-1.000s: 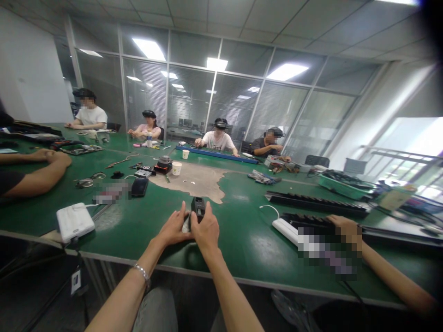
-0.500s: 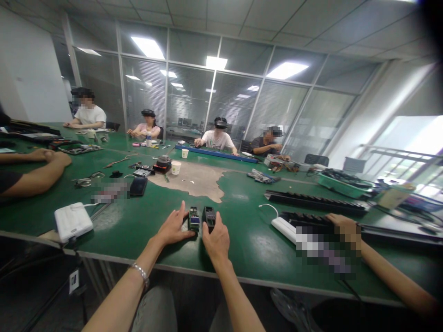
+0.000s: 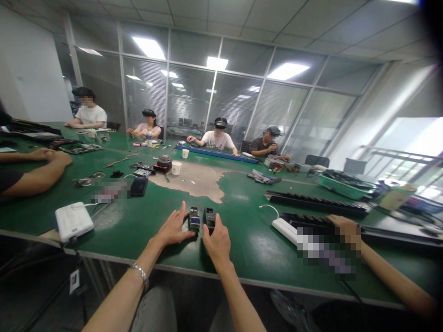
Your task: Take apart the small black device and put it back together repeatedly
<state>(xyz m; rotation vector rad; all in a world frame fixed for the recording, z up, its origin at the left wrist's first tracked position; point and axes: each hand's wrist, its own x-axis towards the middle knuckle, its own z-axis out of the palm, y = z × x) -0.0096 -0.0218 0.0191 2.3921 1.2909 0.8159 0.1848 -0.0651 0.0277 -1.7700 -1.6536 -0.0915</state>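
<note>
My left hand [image 3: 173, 227] is at the left side of a small green circuit board assembly [image 3: 194, 221] with a blue part on it. Its thumb rests at the lower end of the board, one finger points up, and the others are partly hidden behind it. Beside the board, a narrow gap away, stands a black plastic housing [image 3: 209, 214] with openings in its top. My right hand [image 3: 218, 237] grips this housing from the right, thumb on the near side. Both pieces are on the green table [image 3: 249, 258], close to its front edge.
On the left lie a white box [image 3: 74, 222] with a cable and a black phone [image 3: 139, 186]. Paper cups [image 3: 176, 168] stand ahead. To the right are a white power strip [image 3: 284, 229], long black rails [image 3: 316, 203] and a co-worker's hand [image 3: 344, 228]. Several people sit across.
Both my hands and the two pieces stay almost in place. Across the table, one person's hand on the blue bar has shifted left; another person's raised hand has moved slightly.
</note>
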